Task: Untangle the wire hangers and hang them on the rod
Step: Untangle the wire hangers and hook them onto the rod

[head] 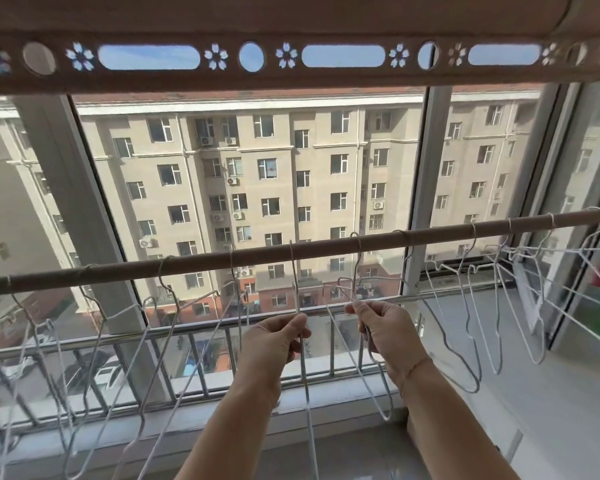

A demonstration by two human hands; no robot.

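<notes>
Here, left hand (274, 341) pinches 1 wire hanger (305, 382); right hand (387, 329) pinches 2nd hanger (388, 415), below rod (326, 249).

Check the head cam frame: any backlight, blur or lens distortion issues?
Head view: daylight through the window, no harsh glare; left hand and right hand, each pinching a hanger, are sharp. Head view: the wide angle leans the window posts; the rod runs slanted. Head view: hangers at the lower left are blurred; white hangers on the right fade against the bright sill.

White wire hangers (471, 327) on a brown rod (187, 263); brown blind (291, 77) with flower cut-outs; beige building (257, 174) outside.
</notes>
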